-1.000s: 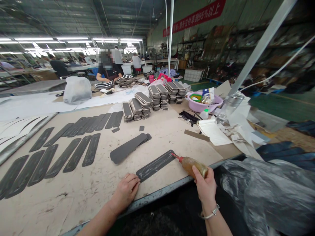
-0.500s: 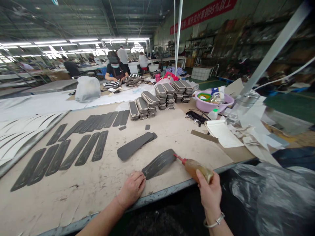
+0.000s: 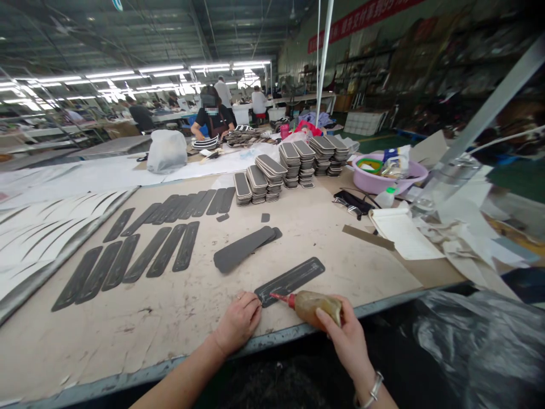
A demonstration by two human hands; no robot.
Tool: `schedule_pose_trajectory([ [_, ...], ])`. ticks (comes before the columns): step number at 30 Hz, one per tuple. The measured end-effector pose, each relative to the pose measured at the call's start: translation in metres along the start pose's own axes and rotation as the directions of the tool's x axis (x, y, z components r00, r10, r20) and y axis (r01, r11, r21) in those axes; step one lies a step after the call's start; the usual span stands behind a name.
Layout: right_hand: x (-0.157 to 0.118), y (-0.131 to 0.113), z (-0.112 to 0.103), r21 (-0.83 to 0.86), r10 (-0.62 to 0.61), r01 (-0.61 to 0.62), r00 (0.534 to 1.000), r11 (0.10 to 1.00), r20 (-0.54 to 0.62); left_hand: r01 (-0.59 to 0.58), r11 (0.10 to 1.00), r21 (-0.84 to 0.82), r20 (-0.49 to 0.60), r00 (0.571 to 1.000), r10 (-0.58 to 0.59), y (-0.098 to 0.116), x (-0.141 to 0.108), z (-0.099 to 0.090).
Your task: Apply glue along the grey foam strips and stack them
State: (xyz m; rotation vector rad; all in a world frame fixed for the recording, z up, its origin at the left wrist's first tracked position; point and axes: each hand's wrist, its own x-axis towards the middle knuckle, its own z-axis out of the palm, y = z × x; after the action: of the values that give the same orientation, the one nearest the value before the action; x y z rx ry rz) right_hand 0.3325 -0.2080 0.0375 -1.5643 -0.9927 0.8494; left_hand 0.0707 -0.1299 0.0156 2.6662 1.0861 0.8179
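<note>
My left hand is closed at the near left end of a dark grey strip, its fingertips pinching that end. Wet-looking lines run along the strip, which lies flat near the table's front edge. In my right hand is an amber squeeze bottle, tilted so that its red nozzle points left over the strip's near end. Beyond them, a plain grey strip rests on another one. Rows of shiny coated strips lie to the left.
Stacks of pale-edged grey pieces stand at the back. A purple basin, glasses, a white pad and a metal pole are at the right. A person sits across the table.
My right hand has brought the bottle from the strip's far right end to its near left end. The strip's right part now lies flatter. The whole view has shifted slightly.
</note>
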Motion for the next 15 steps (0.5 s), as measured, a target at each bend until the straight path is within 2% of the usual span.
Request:
schedule_pose_trajectory([
  [3,0.005,0.002,-0.001,-0.11,-0.014,0.008,0.999,0.994,-0.048,-0.002,1.0,-0.002,-0.005,1.0,0.002,0.0,0.0,0.001],
  [5,0.01,0.003,-0.01,-0.161,0.006,-0.037,0.982,0.986,-0.188,-0.011,1.0,-0.006,-0.015,1.0,0.011,0.0,0.0,0.001],
  [8,0.018,0.004,-0.027,-0.205,0.017,-0.12,0.896,0.971,-0.443,-0.013,1.0,-0.013,-0.022,1.0,0.013,-0.001,0.0,0.002],
  [9,0.02,0.004,-0.031,-0.209,0.021,-0.142,0.87,0.968,-0.492,-0.009,1.0,-0.016,-0.024,1.0,0.009,-0.002,0.0,0.002],
  [10,0.021,0.004,-0.034,-0.204,0.032,-0.156,0.86,0.966,-0.509,-0.006,1.0,-0.019,-0.027,1.0,0.005,-0.002,0.0,0.002],
  [14,0.019,0.003,-0.033,-0.168,0.101,-0.185,0.905,0.968,-0.413,0.013,0.998,-0.054,-0.053,0.998,-0.016,-0.002,-0.001,0.005],
  [15,0.018,0.003,-0.032,-0.161,0.113,-0.195,0.904,0.967,-0.413,0.022,0.997,-0.076,-0.06,0.998,-0.027,-0.001,-0.001,0.005],
])
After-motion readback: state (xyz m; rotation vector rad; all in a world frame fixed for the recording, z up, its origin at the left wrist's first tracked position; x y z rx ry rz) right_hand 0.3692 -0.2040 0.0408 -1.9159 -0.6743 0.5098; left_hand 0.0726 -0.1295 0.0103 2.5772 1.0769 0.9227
